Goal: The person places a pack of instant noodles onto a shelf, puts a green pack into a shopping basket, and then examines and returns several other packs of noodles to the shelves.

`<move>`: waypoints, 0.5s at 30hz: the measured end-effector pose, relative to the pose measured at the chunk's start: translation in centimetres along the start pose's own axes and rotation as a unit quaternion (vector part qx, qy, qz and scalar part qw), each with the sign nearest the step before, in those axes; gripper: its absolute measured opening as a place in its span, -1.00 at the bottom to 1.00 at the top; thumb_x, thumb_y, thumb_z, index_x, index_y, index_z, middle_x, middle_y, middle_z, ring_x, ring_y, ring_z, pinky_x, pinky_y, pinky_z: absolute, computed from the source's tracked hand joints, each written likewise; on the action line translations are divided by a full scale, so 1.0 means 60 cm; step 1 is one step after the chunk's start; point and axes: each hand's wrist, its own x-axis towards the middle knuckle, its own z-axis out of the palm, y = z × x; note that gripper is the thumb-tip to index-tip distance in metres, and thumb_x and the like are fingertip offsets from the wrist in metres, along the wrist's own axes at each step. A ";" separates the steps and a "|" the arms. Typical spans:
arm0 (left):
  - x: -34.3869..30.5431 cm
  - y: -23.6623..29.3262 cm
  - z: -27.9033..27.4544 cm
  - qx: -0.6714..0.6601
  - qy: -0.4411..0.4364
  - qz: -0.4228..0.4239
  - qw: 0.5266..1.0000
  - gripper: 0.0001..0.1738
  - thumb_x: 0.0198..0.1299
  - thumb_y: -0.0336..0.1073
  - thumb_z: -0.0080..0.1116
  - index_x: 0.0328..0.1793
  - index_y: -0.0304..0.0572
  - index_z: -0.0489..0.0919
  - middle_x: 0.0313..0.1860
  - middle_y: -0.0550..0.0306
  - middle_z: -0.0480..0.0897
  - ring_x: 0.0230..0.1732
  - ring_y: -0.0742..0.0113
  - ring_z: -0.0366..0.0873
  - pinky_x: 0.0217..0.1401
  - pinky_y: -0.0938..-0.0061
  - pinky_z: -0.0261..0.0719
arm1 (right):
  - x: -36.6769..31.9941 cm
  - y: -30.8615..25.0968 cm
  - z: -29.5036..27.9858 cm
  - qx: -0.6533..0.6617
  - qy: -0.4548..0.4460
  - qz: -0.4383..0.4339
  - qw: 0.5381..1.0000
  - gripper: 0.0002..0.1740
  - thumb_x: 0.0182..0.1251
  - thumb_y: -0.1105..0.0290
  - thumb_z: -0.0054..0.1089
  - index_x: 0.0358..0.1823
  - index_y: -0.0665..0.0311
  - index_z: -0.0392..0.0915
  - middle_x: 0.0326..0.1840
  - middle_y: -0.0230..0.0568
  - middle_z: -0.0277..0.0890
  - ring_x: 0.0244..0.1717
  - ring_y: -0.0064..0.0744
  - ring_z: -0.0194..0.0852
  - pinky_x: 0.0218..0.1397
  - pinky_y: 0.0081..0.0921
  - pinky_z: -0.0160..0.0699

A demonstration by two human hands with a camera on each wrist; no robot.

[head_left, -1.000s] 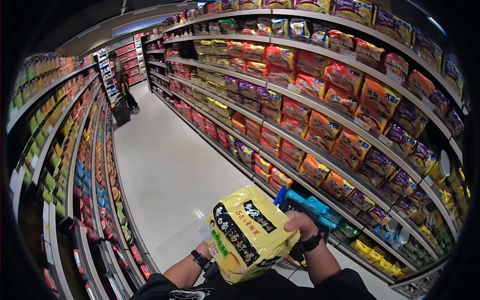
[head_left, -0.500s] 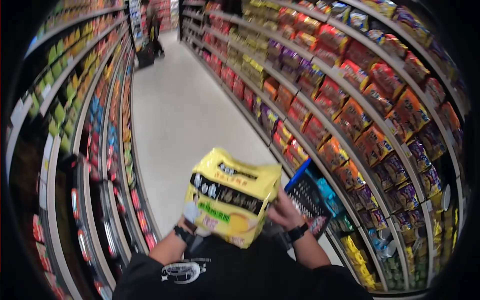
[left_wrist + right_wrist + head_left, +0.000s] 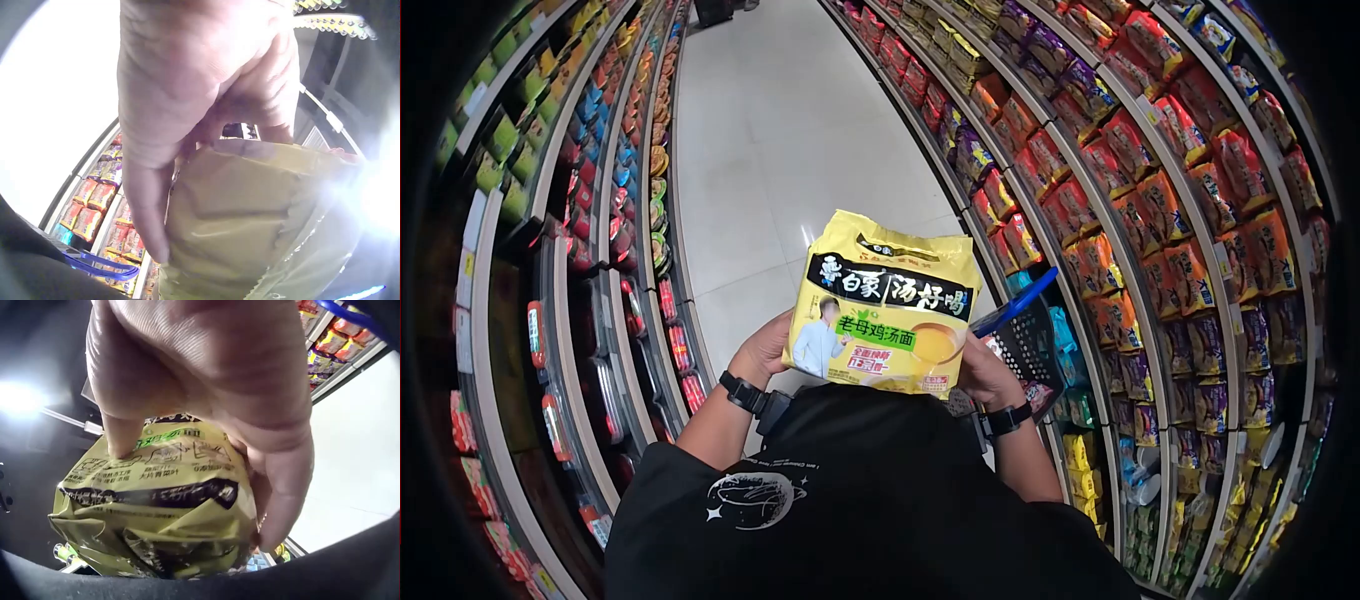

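A yellow noodle packet is held up in front of the person's chest, its printed front turned up towards their face. The lettering reads right way up from where they stand — the top edge points away down the aisle, the bottom edge back at the black shirt. The front looks nearly as wide as tall, so I can't be sure of its long axis; the black band runs from side to side, dipping a little to the right.

The packet sits between the two hands, which have it low down at its sides, with most of the front rising beyond them. The left hand is parted about as wide as the packet is thick, thumb and fingers bent round its left side. The right hand grips the right side likewise, thumb on one face and fingers round the other; some fingertips are hidden. Each wrist wears a black strap.

Just beyond the right hand is a dark basket with a blue handle, near the right-hand shelves, which are stacked with red, orange and purple packets. More goods line the left-hand shelves — and a pale, shiny floor runs between.
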 end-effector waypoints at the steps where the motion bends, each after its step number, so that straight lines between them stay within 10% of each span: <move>1: 0.008 0.004 0.002 0.017 -0.014 -0.001 1.000 -0.26 0.28 -0.11 0.28 0.49 -0.24 0.28 0.31 -0.08 0.52 0.25 0.16 0.56 0.28 0.24 0.59 | 0.013 0.004 -0.017 0.004 0.006 0.003 1.000 -0.18 0.43 -0.02 0.16 0.55 0.14 0.01 0.53 -0.31 0.15 0.45 -0.43 0.23 0.43 -0.37 0.33; 8: 0.106 0.047 -0.018 0.049 -0.019 -0.025 0.998 -0.26 0.49 -0.15 -0.02 0.65 -0.12 -0.06 0.50 0.03 0.30 0.47 0.25 0.32 0.49 0.32 0.36 | 0.117 0.000 -0.110 0.122 0.091 0.033 0.988 -0.42 0.54 0.02 -0.03 0.41 0.21 0.29 0.31 -0.23 0.47 0.23 -0.39 0.52 0.25 -0.37 0.60; 15: 0.214 0.181 -0.010 0.113 0.027 -0.029 0.993 -0.22 0.51 -0.02 -0.10 0.67 -0.06 -0.15 0.58 0.05 0.17 0.54 0.25 0.18 0.56 0.26 0.22 | 0.290 -0.091 -0.155 0.086 0.011 0.012 0.996 -0.26 0.54 -0.03 -0.07 0.57 0.19 0.00 0.46 -0.22 0.26 0.40 -0.43 0.30 0.39 -0.43 0.40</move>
